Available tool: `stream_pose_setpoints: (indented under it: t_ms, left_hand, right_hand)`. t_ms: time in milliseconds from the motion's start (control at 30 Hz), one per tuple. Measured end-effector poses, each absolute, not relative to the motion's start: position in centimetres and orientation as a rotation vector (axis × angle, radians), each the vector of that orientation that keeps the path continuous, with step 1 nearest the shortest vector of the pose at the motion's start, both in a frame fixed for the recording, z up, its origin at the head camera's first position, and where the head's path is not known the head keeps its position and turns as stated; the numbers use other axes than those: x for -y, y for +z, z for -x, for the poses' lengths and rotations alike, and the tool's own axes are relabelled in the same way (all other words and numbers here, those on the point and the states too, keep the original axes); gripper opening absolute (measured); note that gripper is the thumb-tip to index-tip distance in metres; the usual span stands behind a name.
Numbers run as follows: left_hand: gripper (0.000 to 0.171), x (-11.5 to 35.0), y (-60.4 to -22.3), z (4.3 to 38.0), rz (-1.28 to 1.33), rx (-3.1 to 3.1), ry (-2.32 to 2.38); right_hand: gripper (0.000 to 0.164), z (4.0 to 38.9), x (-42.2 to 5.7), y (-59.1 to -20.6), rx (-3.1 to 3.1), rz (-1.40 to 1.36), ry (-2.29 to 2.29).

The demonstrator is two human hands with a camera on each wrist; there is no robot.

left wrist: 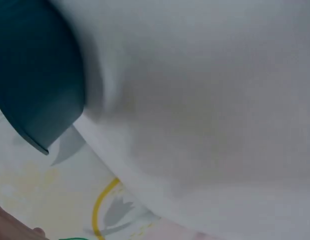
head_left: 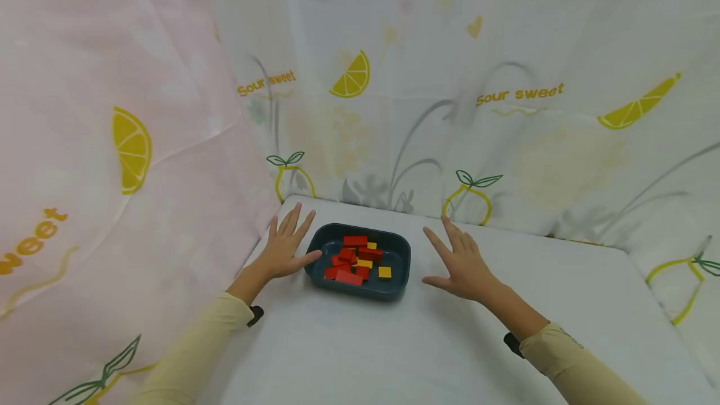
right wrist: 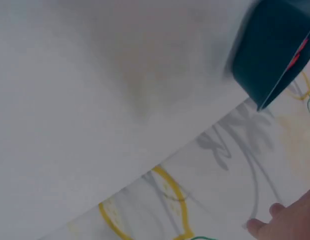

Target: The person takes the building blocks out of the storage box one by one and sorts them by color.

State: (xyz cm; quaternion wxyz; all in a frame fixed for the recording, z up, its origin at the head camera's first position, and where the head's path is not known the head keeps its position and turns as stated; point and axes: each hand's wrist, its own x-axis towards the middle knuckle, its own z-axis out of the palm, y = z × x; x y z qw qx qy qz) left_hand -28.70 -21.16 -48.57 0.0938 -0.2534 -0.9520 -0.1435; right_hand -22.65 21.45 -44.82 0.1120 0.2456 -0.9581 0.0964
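Note:
A dark teal tray (head_left: 360,291) with rounded corners stands on the white table, holding a loose pile of red blocks (head_left: 349,278) and a few smaller yellow blocks (head_left: 385,272). At its left side is my left hand (head_left: 285,251), fingers spread, the thumb over or against the rim; whether it touches cannot be told. My right hand (head_left: 462,265) hovers to the right of the tray, apart from it, fingers straight and spread. In the left wrist view the tray's outer wall (left wrist: 39,75) fills the upper left. The right wrist view catches another side wall (right wrist: 270,50) and some fingertips (right wrist: 260,227).
The white tabletop (head_left: 337,355) extends in front of the tray and to its right. Behind it hangs a white curtain (head_left: 394,130) printed with lemons and lettering, and a pinkish curtain (head_left: 185,67) borders the left side. Dark bands (head_left: 255,315) circle both wrists.

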Motion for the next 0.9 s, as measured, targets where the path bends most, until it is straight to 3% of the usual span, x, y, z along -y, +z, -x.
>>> stream_pose_setpoints:
  t_ms: [467, 667, 900]
  left_hand:
    - [0.123, 19.4, -52.1, 28.6, 0.864, 2.943, -0.670]
    - [0.120, 19.1, -51.7, 29.2, 0.861, 2.980, -0.630]
    - [0.118, 19.2, -52.1, 28.6, 0.819, 3.027, -0.643]
  right_hand:
    - [0.092, 24.4, -13.0, -48.2, 2.751, -0.851, 0.875]
    - [0.091, 25.9, -10.9, -47.9, 2.807, -0.937, 0.954]
    - [0.072, 26.7, -9.3, -48.8, 2.951, -1.119, 0.841]
